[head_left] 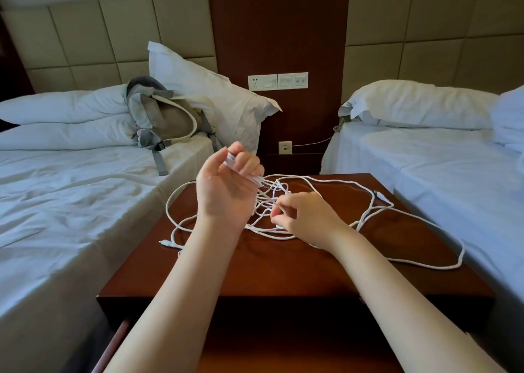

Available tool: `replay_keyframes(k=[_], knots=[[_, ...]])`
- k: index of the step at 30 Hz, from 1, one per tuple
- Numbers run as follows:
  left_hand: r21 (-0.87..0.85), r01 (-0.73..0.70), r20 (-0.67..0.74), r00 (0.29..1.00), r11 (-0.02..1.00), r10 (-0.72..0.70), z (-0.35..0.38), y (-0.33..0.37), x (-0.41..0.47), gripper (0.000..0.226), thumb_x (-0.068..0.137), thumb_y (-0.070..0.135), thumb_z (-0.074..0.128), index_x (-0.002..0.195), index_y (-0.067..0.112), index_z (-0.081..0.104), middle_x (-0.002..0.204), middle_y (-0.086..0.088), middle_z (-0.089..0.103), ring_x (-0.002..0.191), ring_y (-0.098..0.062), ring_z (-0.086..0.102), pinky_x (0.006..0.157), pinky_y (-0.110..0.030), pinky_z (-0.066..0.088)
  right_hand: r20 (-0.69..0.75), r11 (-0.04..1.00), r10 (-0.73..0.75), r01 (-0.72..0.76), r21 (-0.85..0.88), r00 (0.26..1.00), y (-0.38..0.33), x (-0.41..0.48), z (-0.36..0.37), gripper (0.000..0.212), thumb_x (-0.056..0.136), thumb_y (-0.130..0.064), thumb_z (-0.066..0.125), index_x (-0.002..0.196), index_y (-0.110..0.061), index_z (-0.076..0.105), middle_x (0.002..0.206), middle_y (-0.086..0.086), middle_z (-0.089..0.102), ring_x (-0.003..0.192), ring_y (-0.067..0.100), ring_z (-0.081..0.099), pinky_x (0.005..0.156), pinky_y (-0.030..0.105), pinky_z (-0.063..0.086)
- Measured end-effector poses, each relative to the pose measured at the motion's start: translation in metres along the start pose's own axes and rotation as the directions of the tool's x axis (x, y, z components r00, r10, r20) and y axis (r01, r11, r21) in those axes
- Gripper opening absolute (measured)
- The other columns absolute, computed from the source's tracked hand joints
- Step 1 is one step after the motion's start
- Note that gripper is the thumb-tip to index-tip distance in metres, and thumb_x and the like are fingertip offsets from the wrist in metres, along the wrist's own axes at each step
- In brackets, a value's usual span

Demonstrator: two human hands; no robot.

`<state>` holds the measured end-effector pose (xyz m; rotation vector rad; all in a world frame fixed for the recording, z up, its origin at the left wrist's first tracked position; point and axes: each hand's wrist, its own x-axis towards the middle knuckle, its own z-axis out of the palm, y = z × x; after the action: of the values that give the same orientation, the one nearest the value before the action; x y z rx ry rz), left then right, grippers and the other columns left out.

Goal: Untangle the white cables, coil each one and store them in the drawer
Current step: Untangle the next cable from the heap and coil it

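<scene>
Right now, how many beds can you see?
2. The left bed lies beside the wooden nightstand, a grey backpack on it; the right bed lies on its other side. Any beyond the frame stay hidden.

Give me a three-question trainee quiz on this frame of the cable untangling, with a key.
1. True or false: the white cables on the nightstand are already coiled.
2. The backpack lies on: A) the left bed; B) the nightstand; C) the floor.
3. Which hand holds a bunch of cable raised above the tangle?
Key: 1 false, they lie in a loose tangle. 2 A. 3 the left hand; the right hand pinches a strand lower down.
</scene>
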<state>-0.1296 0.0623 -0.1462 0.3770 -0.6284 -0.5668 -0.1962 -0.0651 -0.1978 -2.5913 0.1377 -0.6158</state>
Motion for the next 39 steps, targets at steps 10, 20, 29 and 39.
replay_keyframes(k=[10, 20, 29, 39], knots=[[0.598, -0.441, -0.035, 0.82, 0.669, 0.572, -0.002, 0.004, 0.002, 0.024, 0.093, 0.009, 0.037, 0.07, 0.014, 0.044, 0.055, 0.009, 0.047, 0.055, -0.008, 0.042, 0.057, -0.022, 0.035, 0.065, 0.985, 0.117, -0.107, -0.139, 0.991, 0.029, -0.004, 0.003, 0.009, 0.09, -0.024, 0.058, 0.082, -0.023, 0.062, 0.076, -0.013, 0.054, 0.082, 0.007, 0.047, 0.074, 0.028, 0.039], [0.995, -0.093, 0.09, 0.788, -0.026, 0.61, -0.053, -0.002, 0.009, 0.039, 0.095, 0.007, 0.043, 0.06, -0.008, 0.048, 0.063, -0.011, 0.045, 0.064, -0.022, 0.044, 0.053, -0.019, 0.029, -0.18, 0.997, 0.04, -0.052, -0.061, 0.983, 0.049, -0.007, 0.004, 0.015, 0.092, -0.03, 0.056, 0.092, -0.03, 0.071, 0.082, -0.003, 0.052, 0.078, 0.013, 0.051, 0.06, 0.02, 0.034], [0.776, 0.144, 0.016, 0.969, -0.614, 0.248, -0.031, -0.008, 0.0, 0.03, 0.1, 0.017, 0.033, 0.094, -0.001, 0.056, 0.093, -0.015, 0.059, 0.094, -0.035, 0.055, 0.074, -0.033, 0.037, -0.592, 0.953, -0.302, 0.254, -0.165, 0.747, 0.035, -0.008, 0.005, 0.041, 0.099, -0.038, 0.039, 0.091, -0.01, 0.067, 0.066, 0.003, 0.056, 0.06, 0.016, 0.051, 0.048, 0.03, 0.045], [0.932, 0.349, -0.263, 0.835, 0.097, -0.483, -0.017, -0.009, -0.008, 0.058, 0.095, 0.052, 0.034, 0.053, 0.012, 0.042, 0.036, 0.004, 0.029, 0.035, -0.012, 0.026, 0.039, -0.018, 0.021, -0.673, 0.983, -0.133, 0.182, 0.003, 0.728, 0.039, -0.008, 0.004, 0.037, 0.096, -0.038, 0.039, 0.091, -0.011, 0.065, 0.07, 0.002, 0.058, 0.065, 0.017, 0.052, 0.05, 0.033, 0.045]])
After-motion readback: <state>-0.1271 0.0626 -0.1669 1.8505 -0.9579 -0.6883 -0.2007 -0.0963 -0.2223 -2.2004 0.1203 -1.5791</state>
